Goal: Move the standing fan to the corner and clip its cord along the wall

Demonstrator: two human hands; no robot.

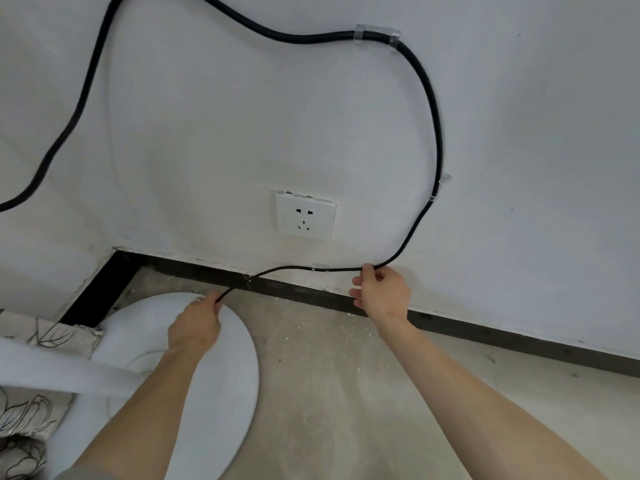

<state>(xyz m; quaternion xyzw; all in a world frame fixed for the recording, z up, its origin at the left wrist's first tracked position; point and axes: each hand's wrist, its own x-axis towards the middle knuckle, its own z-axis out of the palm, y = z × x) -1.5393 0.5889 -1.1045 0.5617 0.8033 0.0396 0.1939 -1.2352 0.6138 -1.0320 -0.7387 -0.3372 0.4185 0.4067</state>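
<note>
The fan's round white base (214, 382) stands on the floor in the room's corner, its white pole (52, 372) slanting off to the left. A black cord (437, 126) loops across the white wall, held by a clear clip (376, 35) at the top, a second clear clip (439, 188) on the right and a small one (320, 267) just above the skirting. My left hand (197, 323) pinches the cord over the base. My right hand (381, 292) grips the cord where it bends low on the wall.
A white wall socket (305, 216) sits inside the cord's loop, nothing plugged in. A dark skirting board (485, 336) runs along the wall's foot. Flower-patterned fabric (24, 410) lies at the left. The concrete floor (346, 393) is speckled with white flecks.
</note>
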